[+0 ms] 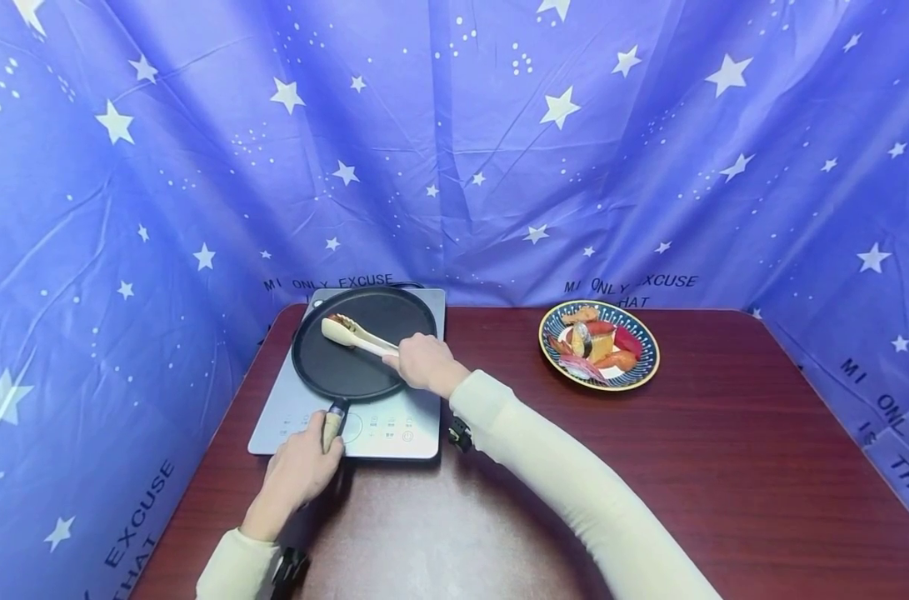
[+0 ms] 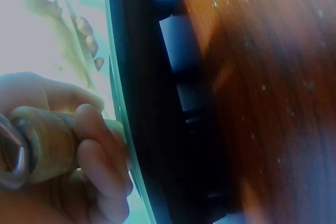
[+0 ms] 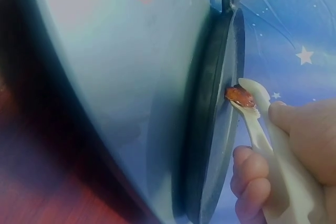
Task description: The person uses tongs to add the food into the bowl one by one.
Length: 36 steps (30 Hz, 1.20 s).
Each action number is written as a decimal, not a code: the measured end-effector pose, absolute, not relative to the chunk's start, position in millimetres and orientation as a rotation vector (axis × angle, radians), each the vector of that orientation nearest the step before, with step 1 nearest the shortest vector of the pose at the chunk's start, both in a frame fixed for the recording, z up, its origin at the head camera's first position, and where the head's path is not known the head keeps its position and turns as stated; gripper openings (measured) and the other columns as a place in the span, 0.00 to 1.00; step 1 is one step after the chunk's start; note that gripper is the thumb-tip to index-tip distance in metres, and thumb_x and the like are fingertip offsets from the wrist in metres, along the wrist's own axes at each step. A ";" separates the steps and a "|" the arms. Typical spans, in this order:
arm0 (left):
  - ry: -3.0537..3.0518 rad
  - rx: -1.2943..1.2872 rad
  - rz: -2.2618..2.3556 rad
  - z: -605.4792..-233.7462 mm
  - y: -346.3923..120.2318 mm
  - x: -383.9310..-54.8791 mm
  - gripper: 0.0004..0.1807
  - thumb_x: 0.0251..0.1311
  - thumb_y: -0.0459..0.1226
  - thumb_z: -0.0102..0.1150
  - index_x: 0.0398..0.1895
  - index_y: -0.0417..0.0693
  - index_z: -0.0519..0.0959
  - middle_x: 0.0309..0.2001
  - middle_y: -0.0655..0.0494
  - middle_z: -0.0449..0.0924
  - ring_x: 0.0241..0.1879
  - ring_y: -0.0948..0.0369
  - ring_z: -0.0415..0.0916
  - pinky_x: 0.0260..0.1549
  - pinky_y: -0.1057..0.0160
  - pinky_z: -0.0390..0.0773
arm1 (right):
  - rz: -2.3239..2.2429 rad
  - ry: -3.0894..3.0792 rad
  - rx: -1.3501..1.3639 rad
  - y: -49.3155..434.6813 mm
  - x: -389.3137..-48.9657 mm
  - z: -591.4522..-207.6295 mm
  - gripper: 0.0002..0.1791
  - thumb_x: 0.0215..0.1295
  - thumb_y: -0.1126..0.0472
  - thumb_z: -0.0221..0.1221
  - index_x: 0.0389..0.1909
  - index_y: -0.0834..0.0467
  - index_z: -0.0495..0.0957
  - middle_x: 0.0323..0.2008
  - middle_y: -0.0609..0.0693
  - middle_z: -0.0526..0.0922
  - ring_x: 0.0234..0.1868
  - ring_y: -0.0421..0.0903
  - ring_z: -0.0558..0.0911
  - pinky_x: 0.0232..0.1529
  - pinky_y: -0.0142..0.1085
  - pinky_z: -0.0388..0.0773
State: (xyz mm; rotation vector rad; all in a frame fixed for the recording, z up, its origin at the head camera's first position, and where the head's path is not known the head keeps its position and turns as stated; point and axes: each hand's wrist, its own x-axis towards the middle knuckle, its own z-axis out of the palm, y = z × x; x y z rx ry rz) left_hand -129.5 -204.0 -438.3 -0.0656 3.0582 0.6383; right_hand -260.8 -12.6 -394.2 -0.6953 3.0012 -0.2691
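Note:
My left hand [image 1: 300, 462] grips the wooden handle [image 2: 50, 140] of a flat black frying pan [image 1: 364, 367], which sits on a silver induction cooktop [image 1: 274, 425]. In my right hand [image 1: 427, 365] is a pair of cream-coloured tongs [image 1: 359, 339], with thumb and fingers round its two arms. Between the tong tips is a small glossy reddish-brown piece of food [image 3: 240, 96], right at the pan's surface in the right wrist view. From the head view most of that piece is hidden behind the nearer tong tip.
A patterned blue plate [image 1: 547, 346] with a yellow rim stands to the right on the dark red wooden table [image 1: 724, 442], bearing several sushi-like pieces of food [image 1: 602, 337]. Blue star-print curtains [image 1: 499, 125] hang close behind the table and at both sides.

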 end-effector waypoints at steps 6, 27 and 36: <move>3.068 -0.062 0.633 -438.3 -204.4 -130.4 0.23 0.59 0.44 0.51 0.55 0.42 0.66 0.23 0.43 0.73 0.23 0.48 0.74 0.18 0.51 0.67 | -0.290 3.009 -0.696 -15.9 -262.8 -394.2 0.25 0.68 0.42 0.49 0.20 0.56 0.75 0.21 0.52 0.76 0.20 0.48 0.76 0.22 0.42 0.74; 3.067 -0.078 0.631 -440.0 -202.1 -130.6 0.24 0.59 0.44 0.51 0.56 0.42 0.66 0.23 0.44 0.73 0.22 0.49 0.73 0.18 0.52 0.67 | -0.329 3.017 -0.686 -22.1 -260.5 -395.8 0.25 0.68 0.41 0.48 0.20 0.55 0.75 0.22 0.52 0.76 0.22 0.47 0.76 0.27 0.42 0.75; 3.077 -0.089 0.617 -441.8 -203.1 -128.6 0.24 0.57 0.44 0.52 0.55 0.42 0.66 0.24 0.43 0.74 0.24 0.47 0.74 0.19 0.50 0.68 | -0.361 3.036 -0.667 -18.7 -257.7 -393.7 0.25 0.67 0.40 0.49 0.20 0.54 0.73 0.21 0.51 0.75 0.21 0.47 0.75 0.25 0.41 0.74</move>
